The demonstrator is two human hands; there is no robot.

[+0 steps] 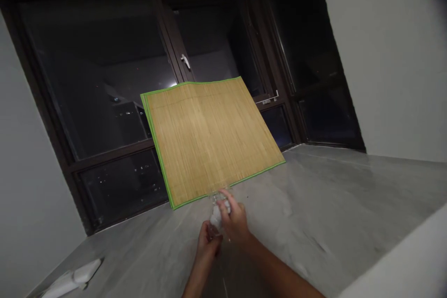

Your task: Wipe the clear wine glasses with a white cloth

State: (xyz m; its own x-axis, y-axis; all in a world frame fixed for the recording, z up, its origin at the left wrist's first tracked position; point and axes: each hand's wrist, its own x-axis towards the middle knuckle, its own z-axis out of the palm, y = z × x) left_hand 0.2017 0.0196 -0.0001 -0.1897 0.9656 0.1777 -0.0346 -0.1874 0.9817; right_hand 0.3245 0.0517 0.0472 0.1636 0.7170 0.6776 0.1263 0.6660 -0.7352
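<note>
Mat, head view: stood upright before the window.
Clear-and-white item: held before the mat's lower edge; details blurred.
Right hand: closed around its upper part.
Left hand: pinched at its lower end.
White bundle: laid left of the mat.

A home, by the look of it, and I'm right at its bay window; dark-framed panes rise ahead of me, black with night, a white handle on the middle frame; small lights dot the lower glass; below runs a broad, grey, marbled window ledge, and plain pale walls close in on both sides; up against the window stands a straw-coloured mat edged in green, a household sort of thing; which room, I can't tell!
</note>
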